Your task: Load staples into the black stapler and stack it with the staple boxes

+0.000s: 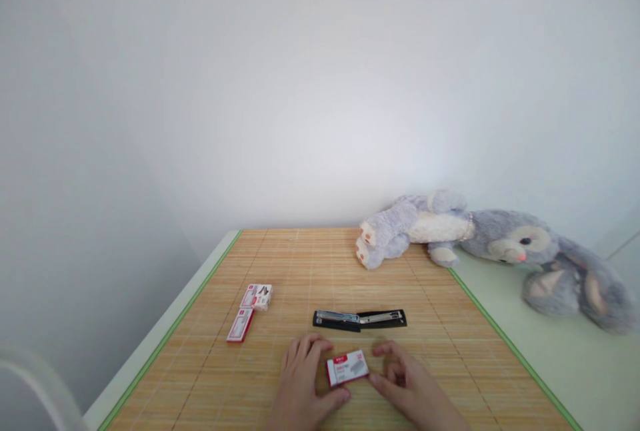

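A small white and red staple box lies on the bamboo mat between my hands, printed with a grey picture of staples. To its left, my left hand rests with fingers spread and the thumb by the box's lower edge. My right hand is at the other side, its thumb at or very close to the box's right edge; index finger and thumb are apart. Just beyond the hands, a black stapler lies opened out flat, showing its metal rail.
Further left on the bamboo mat are more red and white boxes, one with a stapler picture. A grey plush rabbit lies across the back right corner. A pale curved object shows at lower left.
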A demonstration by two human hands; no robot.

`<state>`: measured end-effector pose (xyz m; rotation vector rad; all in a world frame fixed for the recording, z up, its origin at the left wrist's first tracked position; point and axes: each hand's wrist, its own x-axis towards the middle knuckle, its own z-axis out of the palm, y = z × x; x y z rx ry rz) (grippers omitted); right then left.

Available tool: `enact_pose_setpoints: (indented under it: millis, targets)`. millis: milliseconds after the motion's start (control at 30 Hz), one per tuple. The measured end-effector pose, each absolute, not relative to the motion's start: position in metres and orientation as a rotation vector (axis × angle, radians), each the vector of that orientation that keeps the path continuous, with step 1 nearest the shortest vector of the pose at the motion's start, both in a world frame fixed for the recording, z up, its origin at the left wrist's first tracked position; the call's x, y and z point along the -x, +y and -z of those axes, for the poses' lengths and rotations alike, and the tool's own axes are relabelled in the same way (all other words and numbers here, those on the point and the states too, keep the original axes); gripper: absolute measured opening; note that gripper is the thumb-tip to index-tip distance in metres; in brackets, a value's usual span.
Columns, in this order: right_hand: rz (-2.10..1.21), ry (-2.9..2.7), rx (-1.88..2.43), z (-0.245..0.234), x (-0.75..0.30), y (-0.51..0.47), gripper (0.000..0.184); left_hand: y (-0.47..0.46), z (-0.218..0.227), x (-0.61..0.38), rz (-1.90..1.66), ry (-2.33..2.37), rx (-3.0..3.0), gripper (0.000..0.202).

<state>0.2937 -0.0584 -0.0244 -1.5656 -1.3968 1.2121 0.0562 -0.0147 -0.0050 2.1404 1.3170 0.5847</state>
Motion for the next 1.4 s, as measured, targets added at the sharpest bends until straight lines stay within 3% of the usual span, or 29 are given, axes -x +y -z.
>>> enact_pose_setpoints:
  millis: [67,133,233,367,533,833,1400]
  targets:
    - [-1.150,-1.559,1.555,0.020,-0.297,-0.055,0.061,-0.011,0.006,-0.047,-0.604,1.252,-2.146,0.047]
    - [-1.112,-1.689,1.572,0.014,-0.297,-0.051,0.053,-0.008,0.005,-0.039,-0.615,1.208,-2.154,0.038]
    - [-1.023,-1.789,1.640,0.004,-0.302,-0.047,0.034,-0.004,0.004,-0.033,-0.624,1.220,-2.154,0.036]
    - [-0.920,-1.839,1.708,-0.016,-0.308,-0.046,0.039,-0.004,0.003,-0.031,-0.634,1.231,-2.170,0.036]
    - [-0.761,-2.047,1.696,-0.041,-0.274,-0.032,0.018,-0.006,0.001,-0.033,-0.648,1.240,-2.171,0.036]
    - [-0.549,-2.345,1.631,-0.031,-0.233,-0.002,0.016,-0.006,0.002,-0.032,-0.635,1.262,-2.180,0.038]
    - [-0.808,-1.880,1.612,-0.004,-0.308,-0.036,0.024,-0.007,-0.004,-0.032,-0.597,1.228,-2.186,0.034]
